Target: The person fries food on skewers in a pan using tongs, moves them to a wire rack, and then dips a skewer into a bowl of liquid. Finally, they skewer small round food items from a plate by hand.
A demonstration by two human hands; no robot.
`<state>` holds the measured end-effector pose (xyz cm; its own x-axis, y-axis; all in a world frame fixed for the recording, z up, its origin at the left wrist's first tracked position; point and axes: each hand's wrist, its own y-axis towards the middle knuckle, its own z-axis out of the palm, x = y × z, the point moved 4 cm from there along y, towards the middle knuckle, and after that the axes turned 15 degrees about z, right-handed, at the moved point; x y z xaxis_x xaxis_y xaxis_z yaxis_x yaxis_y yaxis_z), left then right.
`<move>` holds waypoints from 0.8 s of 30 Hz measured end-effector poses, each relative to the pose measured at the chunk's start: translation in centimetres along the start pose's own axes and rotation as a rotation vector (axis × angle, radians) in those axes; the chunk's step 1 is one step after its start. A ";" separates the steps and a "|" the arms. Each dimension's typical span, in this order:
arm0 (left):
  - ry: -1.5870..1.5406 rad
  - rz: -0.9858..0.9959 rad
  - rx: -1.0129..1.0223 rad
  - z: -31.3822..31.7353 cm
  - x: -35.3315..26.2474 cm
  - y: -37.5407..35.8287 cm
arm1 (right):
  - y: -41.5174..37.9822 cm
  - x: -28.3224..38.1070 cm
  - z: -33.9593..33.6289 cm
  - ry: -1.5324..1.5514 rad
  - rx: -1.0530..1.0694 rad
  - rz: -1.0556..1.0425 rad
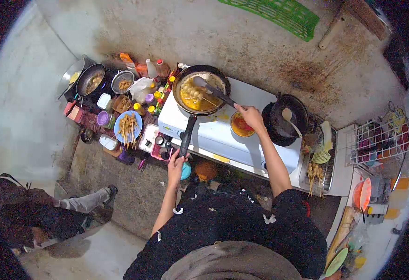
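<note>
A round blue plate (139, 121) held lumpy brown skewers (128, 124), with thin sticks poking past its rim. Next, the left hand (176, 164) was wrapped around the long black handle (188, 133) of the pan. The round, dark pan (219, 73) sat on the left end of the white stove (253, 98), its handle reaching over the front edge. Bumpy balls (196, 92) on sticks lay in wet yellow liquid inside it. The flat grey spatula (221, 95) dipped in beside them. A round bowl (241, 135) of orange sauce stood mid-stove, just beside the right hand (250, 116), whose fingers were closed on the spatula. A dark, round pot (302, 105) filled the stove's right end.
</note>
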<state>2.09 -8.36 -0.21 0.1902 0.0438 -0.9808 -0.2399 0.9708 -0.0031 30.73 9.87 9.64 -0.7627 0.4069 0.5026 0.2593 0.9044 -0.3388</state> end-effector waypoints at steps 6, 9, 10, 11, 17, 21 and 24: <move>0.009 0.008 0.004 0.1 -0.6 0.0 | 0.7 -0.4 0.2 0.039 -0.005 -0.017; 0.003 0.013 0.007 0.2 -0.5 0.1 | 1.4 -1.0 0.5 -0.009 -0.001 -0.008; 0.010 0.007 -0.002 0.2 -0.5 0.0 | 1.7 -1.2 0.7 -0.033 0.016 0.051; 0.018 0.000 -0.013 0.1 -0.5 -0.1 | 1.8 -1.4 0.8 -0.036 0.018 0.049; 0.038 -0.016 -0.012 0.0 -0.4 0.0 | 0.0 -0.7 -0.4 -0.049 0.096 0.059; 0.018 -0.021 -0.024 0.1 -0.5 -0.1 | -0.3 -0.6 -0.7 -0.005 -0.004 0.007; -0.002 0.025 -0.022 0.3 -0.6 0.1 | -0.1 -0.5 -0.8 -0.019 0.043 0.030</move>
<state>2.21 -8.22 0.39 0.1858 0.0688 -0.9802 -0.2657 0.9639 0.0173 31.55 9.63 10.05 -0.7664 0.4310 0.4763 0.2568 0.8853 -0.3877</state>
